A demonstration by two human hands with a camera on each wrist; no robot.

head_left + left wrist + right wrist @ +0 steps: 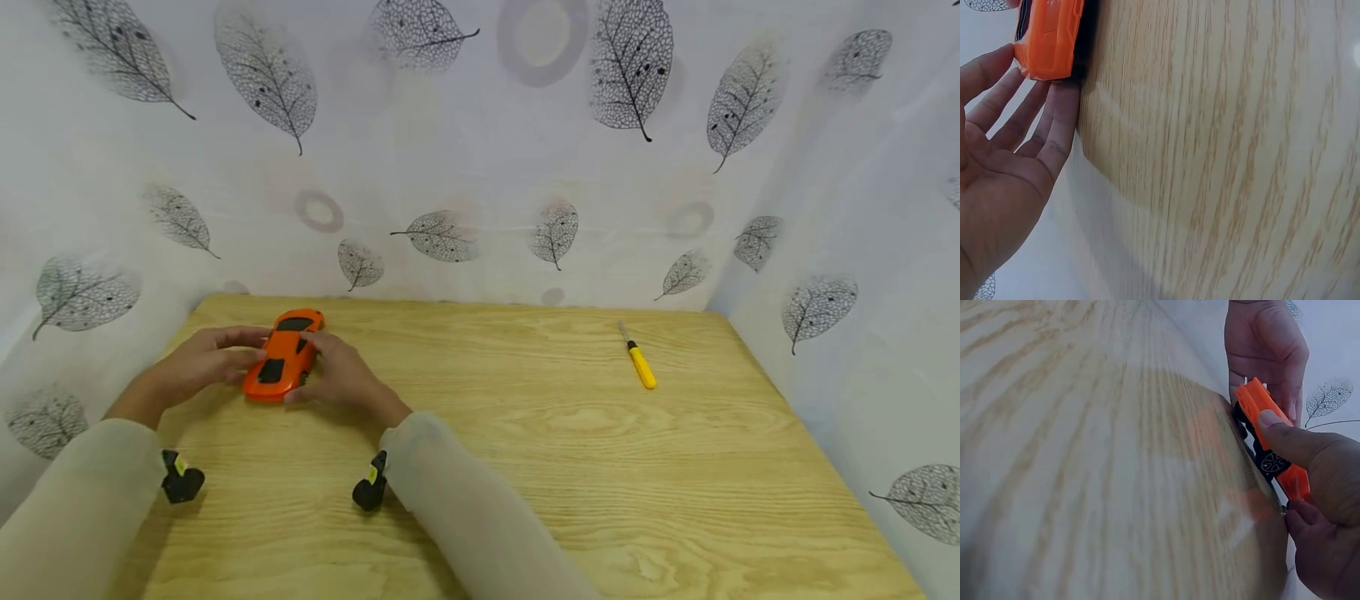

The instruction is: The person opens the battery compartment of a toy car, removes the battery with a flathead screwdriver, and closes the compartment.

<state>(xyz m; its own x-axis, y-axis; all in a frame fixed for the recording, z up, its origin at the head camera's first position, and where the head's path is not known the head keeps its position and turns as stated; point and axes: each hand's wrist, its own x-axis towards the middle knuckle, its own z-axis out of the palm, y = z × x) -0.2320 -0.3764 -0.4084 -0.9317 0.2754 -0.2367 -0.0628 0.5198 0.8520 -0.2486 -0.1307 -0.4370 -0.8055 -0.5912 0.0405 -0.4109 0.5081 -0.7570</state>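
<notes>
An orange toy car (282, 354) with black windows sits at the table's left, between both hands. My left hand (197, 367) is at its left side, fingers stretched out and touching the body. In the left wrist view those fingers (1054, 134) look nearly straight against one end of the car (1050, 40). On the other side my right hand (345, 379) holds the car, one digit by the side window and another low at the near corner. The right wrist view shows this hand (1335, 481) on the car's flank (1254, 400), beside a black wheel.
A screwdriver (637, 357) with a yellow handle lies at the right of the wood-grain table (510, 433). White curtains (480, 167) printed with leaves stand behind the table and along its sides. Black wrist cameras (182, 477) sit at both cuffs.
</notes>
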